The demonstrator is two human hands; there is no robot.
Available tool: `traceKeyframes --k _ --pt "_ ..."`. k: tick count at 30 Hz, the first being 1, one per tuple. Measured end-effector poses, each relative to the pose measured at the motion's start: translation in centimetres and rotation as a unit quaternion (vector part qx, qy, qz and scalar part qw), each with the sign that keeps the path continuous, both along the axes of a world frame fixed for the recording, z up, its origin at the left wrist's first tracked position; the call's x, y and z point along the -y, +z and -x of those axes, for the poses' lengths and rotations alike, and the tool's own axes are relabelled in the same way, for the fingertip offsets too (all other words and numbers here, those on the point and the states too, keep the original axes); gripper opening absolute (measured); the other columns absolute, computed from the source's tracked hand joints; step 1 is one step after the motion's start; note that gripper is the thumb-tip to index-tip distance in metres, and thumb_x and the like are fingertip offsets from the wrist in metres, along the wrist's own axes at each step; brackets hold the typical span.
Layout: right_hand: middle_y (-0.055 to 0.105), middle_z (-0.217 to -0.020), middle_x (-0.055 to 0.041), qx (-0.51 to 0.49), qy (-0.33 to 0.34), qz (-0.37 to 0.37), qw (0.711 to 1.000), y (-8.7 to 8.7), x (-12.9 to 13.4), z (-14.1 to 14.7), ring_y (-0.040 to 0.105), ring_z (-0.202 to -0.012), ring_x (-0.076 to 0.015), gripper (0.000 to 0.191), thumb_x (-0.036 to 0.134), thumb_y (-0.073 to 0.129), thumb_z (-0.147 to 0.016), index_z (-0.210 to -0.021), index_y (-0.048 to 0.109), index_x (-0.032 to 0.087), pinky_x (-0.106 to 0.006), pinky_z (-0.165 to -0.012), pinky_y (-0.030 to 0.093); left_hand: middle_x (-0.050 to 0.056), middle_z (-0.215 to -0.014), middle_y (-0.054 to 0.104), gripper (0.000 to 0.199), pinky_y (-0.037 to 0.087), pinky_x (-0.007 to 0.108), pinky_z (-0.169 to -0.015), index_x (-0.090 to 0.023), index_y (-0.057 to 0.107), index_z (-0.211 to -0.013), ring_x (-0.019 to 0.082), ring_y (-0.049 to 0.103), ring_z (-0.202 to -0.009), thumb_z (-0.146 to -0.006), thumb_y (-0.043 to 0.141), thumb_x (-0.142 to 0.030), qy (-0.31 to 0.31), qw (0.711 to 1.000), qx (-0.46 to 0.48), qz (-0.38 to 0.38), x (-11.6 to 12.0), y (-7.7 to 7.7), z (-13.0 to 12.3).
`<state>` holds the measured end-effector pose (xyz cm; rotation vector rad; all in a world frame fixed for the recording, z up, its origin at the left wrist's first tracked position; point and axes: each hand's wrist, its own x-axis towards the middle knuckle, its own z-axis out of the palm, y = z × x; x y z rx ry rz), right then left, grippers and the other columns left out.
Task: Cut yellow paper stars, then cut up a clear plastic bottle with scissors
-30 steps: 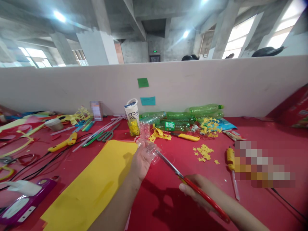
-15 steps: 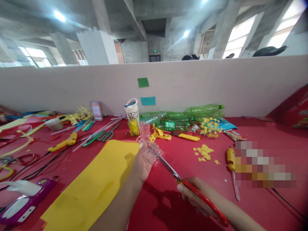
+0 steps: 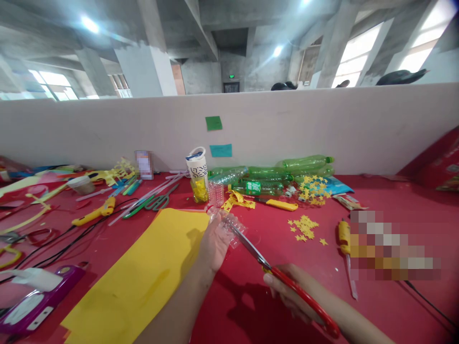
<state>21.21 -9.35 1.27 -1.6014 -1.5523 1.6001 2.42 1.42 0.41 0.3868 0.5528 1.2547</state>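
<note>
- The right hand [image 3: 287, 286] is closed around the red-handled scissors [image 3: 251, 246], thumb uppermost; part of the grip is hidden in the palm. The blades point away and leftwards, their tips at the clear bottle piece. How far the blades are parted is hard to tell.
- The yellow paper [image 3: 136, 272] lies flat on the worktop [image 3: 258, 315], partly under the left forearm; a purple power strip [image 3: 68, 282] is further left.
- The left hand [image 3: 215, 243] pinches the clear bottle piece [image 3: 234, 229] between thumb and fingers, with little gap. The piece is just beyond the paper's far right corner, its red-ringed neck to the left and its spread plastic under the blade tips. It looks cut open already, though the exact cut line is too blurred to follow.
- To the right are a glue gun [image 3: 344, 236] and a loose heap of yellow stars [image 3: 304, 228].
- Beyond the hands come yellow scraps [image 3: 238, 199], a yellow cutter [image 3: 282, 205] and an upright clear cup [image 3: 216, 193].
- Furthest back, a white tumbler [image 3: 196, 166] stands beside green bottles [image 3: 267, 187], before a pale partition [image 3: 304, 129].
</note>
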Motion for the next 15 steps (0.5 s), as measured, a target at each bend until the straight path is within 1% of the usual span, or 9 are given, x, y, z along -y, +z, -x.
traceKeyframes --k 3,6,10,12,15 --pt "0.04 -0.045 0.0089 0.003 -0.007 0.004 1.0 -0.17 0.03 0.02 0.036 -0.031 -0.0039 0.056 0.073 0.044 -0.081 -0.072 0.048 0.018 -0.014 -0.032 0.028 0.001 -0.088 0.066 0.017 0.049 0.029 -0.076 -0.019 0.059 -0.09 0.015 0.064 -0.08 -0.079 0.066 -0.03 -0.001 1.0 -0.01 -0.006 -0.03 -0.3 -0.03" --pt "0.039 -0.045 0.0093 -0.004 -0.02 0.015 1.0 -0.22 -0.01 0.11 0.035 -0.031 -0.0035 0.056 0.074 0.046 -0.08 -0.071 0.049 0.018 -0.014 -0.032 0.029 0.002 -0.087 0.066 0.018 0.048 0.028 -0.076 -0.019 0.059 -0.09 0.015 0.064 -0.08 -0.079 0.067 -0.03 0.007 1.0 -0.013 -0.007 -0.04 -0.39 -0.04" --pt "0.037 -0.042 0.009 0.028 -0.038 0.029 0.998 -0.05 -0.13 0.43 0.035 -0.03 -0.0049 0.055 0.073 0.048 -0.079 -0.067 0.049 0.019 -0.015 -0.03 0.029 0.001 -0.084 0.066 0.017 0.049 0.028 -0.075 -0.019 0.059 -0.09 0.015 0.064 -0.077 -0.077 0.067 -0.027 0.005 1.0 -0.002 -0.019 -0.02 -0.15 -0.02" --pt "0.038 -0.041 0.0083 0.052 -0.042 0.025 0.997 0.12 -0.15 0.66 0.036 -0.03 -0.0056 0.054 0.072 0.049 -0.079 -0.064 0.048 0.019 -0.015 -0.028 0.028 0.001 -0.084 0.066 0.016 0.049 0.028 -0.075 -0.019 0.058 -0.09 0.015 0.065 -0.078 -0.077 0.067 -0.025 0.007 1.0 0.003 -0.024 0.0 0.04 -0.02" --pt "0.038 -0.04 0.0081 0.061 -0.04 0.02 0.997 0.32 -0.09 0.95 0.037 -0.029 -0.0058 0.053 0.069 0.051 -0.08 -0.062 0.045 0.02 -0.015 -0.028 0.027 0.002 -0.084 0.067 0.017 0.051 0.03 -0.076 -0.02 0.058 -0.092 0.016 0.065 -0.079 -0.078 0.066 -0.025 0.016 1.0 0.0 -0.022 0.06 0.31 0.01"
